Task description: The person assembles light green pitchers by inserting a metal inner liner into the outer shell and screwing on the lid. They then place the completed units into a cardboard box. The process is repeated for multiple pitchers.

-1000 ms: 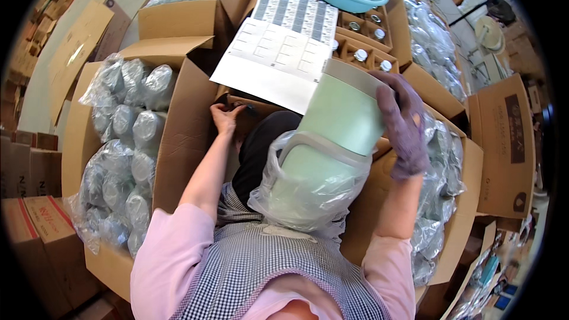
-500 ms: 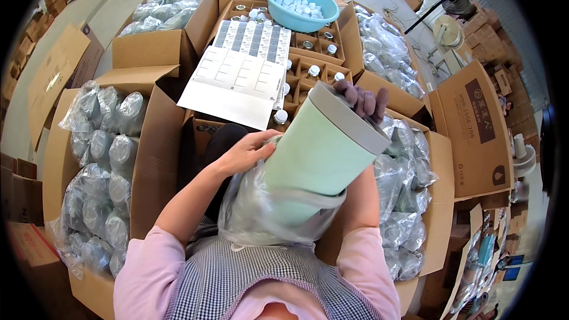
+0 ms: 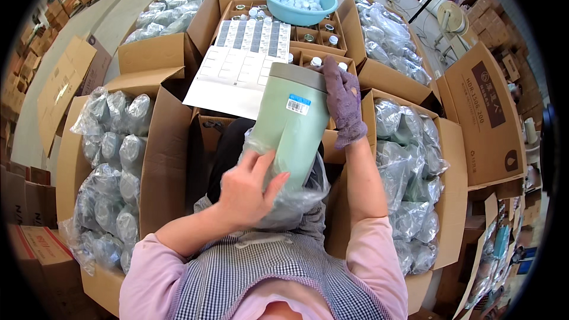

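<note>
Green container (image 3: 294,130) (barcoded) against gloved right hand (image 3: 345,102)

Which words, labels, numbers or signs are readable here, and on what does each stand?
I don't copy wording.
Green container: barcode sticker, too small to read.
White sheet: print too small.
Tall right carton: legible dark print, brown panel.
Red-striped carton, lower left: red print, blurred.
Neighbouring dark carton: dark letters, partly shown.
</note>
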`<action>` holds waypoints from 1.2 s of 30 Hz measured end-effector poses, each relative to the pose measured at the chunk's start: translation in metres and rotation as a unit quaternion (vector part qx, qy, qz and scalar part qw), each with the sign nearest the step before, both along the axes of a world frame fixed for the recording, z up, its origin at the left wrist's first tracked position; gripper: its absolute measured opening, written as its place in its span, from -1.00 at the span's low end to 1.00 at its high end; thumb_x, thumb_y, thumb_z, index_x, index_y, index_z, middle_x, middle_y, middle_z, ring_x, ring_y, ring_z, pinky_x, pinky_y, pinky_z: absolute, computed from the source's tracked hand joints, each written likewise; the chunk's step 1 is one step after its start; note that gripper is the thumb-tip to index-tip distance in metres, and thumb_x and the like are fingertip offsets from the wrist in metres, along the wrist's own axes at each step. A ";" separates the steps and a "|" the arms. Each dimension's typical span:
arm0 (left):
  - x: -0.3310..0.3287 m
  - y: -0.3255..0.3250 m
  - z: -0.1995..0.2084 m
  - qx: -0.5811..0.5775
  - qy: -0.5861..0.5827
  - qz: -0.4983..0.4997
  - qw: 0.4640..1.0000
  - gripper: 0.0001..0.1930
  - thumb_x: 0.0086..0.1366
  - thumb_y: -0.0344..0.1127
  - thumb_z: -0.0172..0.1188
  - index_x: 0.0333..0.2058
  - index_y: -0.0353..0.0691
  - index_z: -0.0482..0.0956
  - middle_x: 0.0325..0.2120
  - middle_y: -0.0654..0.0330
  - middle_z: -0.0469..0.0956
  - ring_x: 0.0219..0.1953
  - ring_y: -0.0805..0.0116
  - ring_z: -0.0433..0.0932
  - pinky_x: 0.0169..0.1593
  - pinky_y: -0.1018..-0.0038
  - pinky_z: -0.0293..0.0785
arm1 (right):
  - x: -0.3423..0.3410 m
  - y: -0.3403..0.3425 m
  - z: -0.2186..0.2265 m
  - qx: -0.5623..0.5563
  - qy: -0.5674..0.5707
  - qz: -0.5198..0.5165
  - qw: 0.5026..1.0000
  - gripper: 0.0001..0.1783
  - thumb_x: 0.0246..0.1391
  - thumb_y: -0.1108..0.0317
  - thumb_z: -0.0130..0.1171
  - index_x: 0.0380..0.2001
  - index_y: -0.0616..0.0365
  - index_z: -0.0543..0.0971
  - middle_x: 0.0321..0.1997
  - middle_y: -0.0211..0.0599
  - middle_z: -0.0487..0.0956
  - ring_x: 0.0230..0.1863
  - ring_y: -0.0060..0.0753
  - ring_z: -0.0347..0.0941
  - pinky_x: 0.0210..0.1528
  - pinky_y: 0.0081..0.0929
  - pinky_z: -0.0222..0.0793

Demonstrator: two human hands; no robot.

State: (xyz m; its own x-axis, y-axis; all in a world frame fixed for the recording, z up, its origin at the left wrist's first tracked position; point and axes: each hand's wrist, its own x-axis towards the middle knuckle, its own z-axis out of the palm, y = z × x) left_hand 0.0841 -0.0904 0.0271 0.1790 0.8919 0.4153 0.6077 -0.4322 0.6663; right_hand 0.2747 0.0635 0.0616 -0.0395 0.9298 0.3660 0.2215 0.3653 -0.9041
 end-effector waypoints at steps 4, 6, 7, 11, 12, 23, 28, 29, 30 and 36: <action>-0.009 0.060 0.019 0.135 -0.084 0.019 0.987 -0.77 0.14 -0.55 0.30 -0.20 -0.33 0.56 -0.22 0.00 0.45 -0.32 0.08 0.53 -0.25 0.35 0.48 | -0.010 -0.004 -0.001 -0.033 0.094 -0.004 0.995 -0.48 0.35 0.08 -0.05 -0.40 0.35 0.64 -0.44 -0.32 0.62 -0.39 -0.59 0.45 -0.25 -0.57 0.38; 0.002 0.075 0.019 0.143 -0.094 0.021 0.985 -0.76 0.12 -0.53 0.32 -0.20 -0.29 0.57 -0.24 0.03 0.46 -0.29 0.08 0.51 -0.22 0.32 0.46 | -0.015 -0.003 -0.004 0.014 0.063 -0.009 0.998 -0.55 0.34 0.15 -0.02 -0.38 0.33 0.64 -0.49 -0.30 0.59 -0.43 -0.57 0.43 -0.29 -0.52 0.35; 0.006 0.080 0.019 0.161 -0.083 0.042 0.983 -0.75 0.12 -0.53 0.32 -0.19 -0.28 0.57 -0.25 0.04 0.46 -0.28 0.07 0.51 -0.21 0.30 0.45 | -0.016 -0.002 -0.004 0.025 0.041 -0.015 0.999 -0.57 0.34 0.17 -0.02 -0.38 0.32 0.65 -0.50 -0.28 0.58 -0.44 -0.55 0.42 -0.31 -0.50 0.34; 0.023 0.086 0.015 0.172 -0.057 0.101 0.978 -0.74 0.10 -0.51 0.33 -0.20 -0.27 0.56 -0.27 0.05 0.47 -0.24 0.07 0.49 -0.13 0.26 0.41 | -0.018 -0.002 -0.005 0.117 -0.027 -0.045 0.992 -0.78 0.24 0.33 0.08 -0.34 0.23 0.64 -0.55 -0.23 0.52 -0.49 -0.33 0.41 -0.37 -0.39 0.32; 0.025 0.085 0.014 0.161 -0.054 0.113 0.979 -0.74 0.10 -0.51 0.34 -0.20 -0.26 0.55 -0.28 0.05 0.48 -0.23 0.07 0.48 -0.11 0.25 0.41 | -0.017 -0.004 -0.005 0.146 -0.051 -0.053 0.987 -0.82 0.22 0.35 0.10 -0.33 0.21 0.63 -0.55 -0.23 0.51 -0.49 -0.28 0.41 -0.38 -0.37 0.32; 0.021 0.094 0.028 0.065 -0.099 0.050 0.992 -0.88 0.18 -0.62 0.21 -0.31 -0.37 0.49 -0.39 0.09 0.49 -0.40 0.23 0.53 -0.28 0.42 0.47 | -0.015 -0.011 0.002 0.263 -0.189 -0.100 0.941 -0.92 0.09 0.38 0.20 -0.41 0.14 0.62 -0.55 -0.23 0.49 -0.47 -0.13 0.44 -0.39 -0.24 0.30; 0.029 0.084 0.025 0.143 -0.060 0.058 0.986 -0.90 0.21 -0.63 0.17 -0.32 -0.37 0.45 -0.44 0.12 0.51 -0.41 0.36 0.50 -0.29 0.46 0.44 | -0.016 -0.015 0.004 0.278 -0.213 -0.124 0.928 -0.86 0.10 0.37 0.20 -0.49 0.19 0.57 -0.56 -0.21 0.47 -0.48 -0.11 0.43 -0.38 -0.22 0.29; 0.026 0.083 0.028 0.104 -0.097 0.043 0.989 -0.90 0.21 -0.63 0.17 -0.32 -0.36 0.44 -0.44 0.13 0.51 -0.41 0.38 0.49 -0.29 0.46 0.44 | -0.016 -0.014 0.005 0.286 -0.212 -0.119 0.927 -0.85 0.10 0.37 0.20 -0.50 0.19 0.56 -0.57 -0.20 0.47 -0.48 -0.10 0.42 -0.38 -0.22 0.29; 0.024 0.081 0.030 0.064 -0.134 0.028 0.989 -0.89 0.21 -0.64 0.17 -0.33 -0.36 0.44 -0.44 0.13 0.52 -0.41 0.40 0.48 -0.29 0.46 0.44 | -0.016 -0.014 0.005 0.292 -0.211 -0.115 0.926 -0.83 0.11 0.36 0.19 -0.51 0.20 0.56 -0.58 -0.20 0.46 -0.48 -0.10 0.41 -0.37 -0.21 0.28; 0.022 0.083 0.039 0.049 -0.157 0.011 0.986 -0.83 0.14 -0.69 0.19 -0.33 -0.34 0.44 -0.47 0.12 0.51 -0.44 0.39 0.49 -0.29 0.49 0.45 | -0.017 -0.012 0.005 0.245 -0.222 -0.121 0.936 -0.82 0.12 0.36 0.16 -0.52 0.20 0.53 -0.59 -0.18 0.43 -0.48 -0.07 0.40 -0.37 -0.20 0.27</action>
